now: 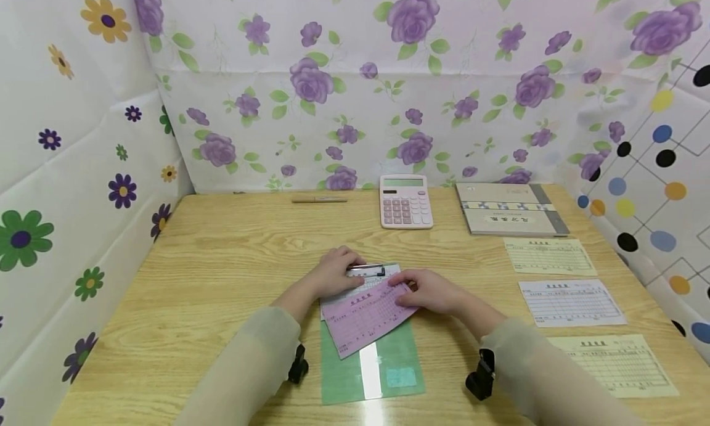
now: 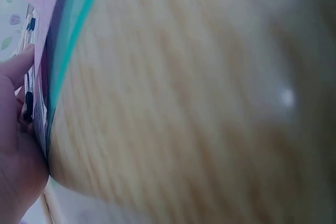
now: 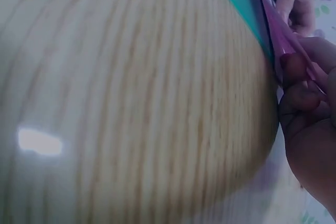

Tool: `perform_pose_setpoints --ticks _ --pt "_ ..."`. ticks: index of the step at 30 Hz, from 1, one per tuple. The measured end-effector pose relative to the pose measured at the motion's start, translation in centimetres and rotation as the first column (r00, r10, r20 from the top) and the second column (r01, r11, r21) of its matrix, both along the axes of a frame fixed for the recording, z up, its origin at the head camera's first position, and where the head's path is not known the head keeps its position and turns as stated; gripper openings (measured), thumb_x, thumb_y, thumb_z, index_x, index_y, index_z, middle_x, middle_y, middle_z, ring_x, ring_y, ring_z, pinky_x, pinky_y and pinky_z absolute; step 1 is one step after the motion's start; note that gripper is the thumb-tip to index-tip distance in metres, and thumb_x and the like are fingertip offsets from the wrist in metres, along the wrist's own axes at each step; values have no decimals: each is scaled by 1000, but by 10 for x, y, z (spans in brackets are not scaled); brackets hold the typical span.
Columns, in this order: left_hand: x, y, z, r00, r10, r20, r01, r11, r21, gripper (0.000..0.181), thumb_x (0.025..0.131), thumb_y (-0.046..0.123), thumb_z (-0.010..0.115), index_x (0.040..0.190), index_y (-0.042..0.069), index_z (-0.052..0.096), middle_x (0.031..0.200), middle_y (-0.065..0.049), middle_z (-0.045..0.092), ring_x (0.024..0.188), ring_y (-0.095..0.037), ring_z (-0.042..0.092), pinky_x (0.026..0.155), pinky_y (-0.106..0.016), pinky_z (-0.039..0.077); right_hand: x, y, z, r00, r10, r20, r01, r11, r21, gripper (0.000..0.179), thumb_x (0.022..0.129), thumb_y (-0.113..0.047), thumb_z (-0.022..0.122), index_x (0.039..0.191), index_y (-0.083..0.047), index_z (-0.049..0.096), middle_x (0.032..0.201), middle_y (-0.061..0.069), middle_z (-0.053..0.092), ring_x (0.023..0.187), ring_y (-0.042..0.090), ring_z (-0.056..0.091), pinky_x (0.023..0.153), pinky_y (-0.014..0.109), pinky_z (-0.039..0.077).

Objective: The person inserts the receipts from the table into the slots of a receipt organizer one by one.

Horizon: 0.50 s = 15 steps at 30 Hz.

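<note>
A translucent green clipboard [image 1: 338, 376] lies on the wooden table, its metal clip [image 1: 366, 267] at the far end. Under the clip is a white printed slip [image 1: 331, 301]. Over it, slanted, lies a pink printed slip [image 1: 368, 318]. My left hand [image 1: 335, 273] grips the clipboard at the clip's left end, its thumb reaching over the white slip. With thumb and fingers, my right hand [image 1: 429, 290] pinches the pink slip's upper right corner. In the right wrist view the pink slip [image 3: 281, 30] bends up between the right hand's fingers.
Yellow slips [image 1: 550, 256] and a white slip [image 1: 572, 303] lie in a column at the right. Behind them sits a grey account book [image 1: 510, 216]. A pink calculator [image 1: 405, 202] and a brown pen [image 1: 318, 199] are near the back edge, before a flowered cloth wall.
</note>
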State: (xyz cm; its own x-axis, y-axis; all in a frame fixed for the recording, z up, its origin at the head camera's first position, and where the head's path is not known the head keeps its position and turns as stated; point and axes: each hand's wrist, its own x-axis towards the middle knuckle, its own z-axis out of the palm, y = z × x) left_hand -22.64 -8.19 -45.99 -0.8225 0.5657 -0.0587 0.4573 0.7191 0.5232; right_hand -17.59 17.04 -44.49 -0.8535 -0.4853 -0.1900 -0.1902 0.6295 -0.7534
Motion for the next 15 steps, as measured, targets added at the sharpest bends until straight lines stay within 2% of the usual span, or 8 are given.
perform_pose_setpoints --ticks 8,15 --pt "-1 1 0 1000 2 -6 -2 1000 19 37 85 33 65 118 18 60 123 -3 50 115 -23 42 99 -43 28 1 -5 -4 998 -29 -51 30 1000 6 38 85 -21 68 122 -15 60 117 5 59 104 19 51 95 42 37" --pt "0 4 -3 999 41 -31 -41 999 5 34 83 35 66 112 20 60 120 -1 51 110 -21 43 98 -44 28 1 -11 -11 990 -15 -138 18 1000 15 38 83 -16 69 120 -9 60 115 5 60 106 19 53 94 41 39"
